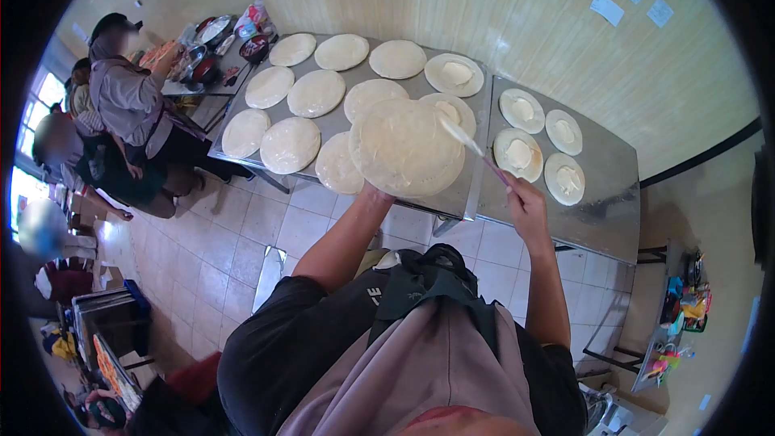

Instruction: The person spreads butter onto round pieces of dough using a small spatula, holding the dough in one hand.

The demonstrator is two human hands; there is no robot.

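Two steel tables stand end to end against the pale wall, and I am looking down on them from above my own shoulders. My left hand [373, 190] is raised under a large round flatbread [406, 148], which lies flat on top of it and hangs over the near edge of the left table [472, 117]; the hand is almost wholly hidden by the bread, so I cannot tell how the fingers sit beneath it. My right hand [522, 198] is clenched round the pink handle of a spatula [472, 145], whose pale blade lies across the upper right edge of the held flatbread.

About ten more dough rounds [316, 93] are laid out in rows on the left table, plain and flat, some touching one another. One at the far right corner carries a pale lump of filling [456, 73] in its middle. On the right table [605, 194] four smaller rounds [518, 153] sit in a close cluster, each with a lump of filling on it.

Over to the left, well apart from me, another person in a grey top [125, 97] stands at a cluttered side table [211, 52] with bowls on it, and others sit beyond
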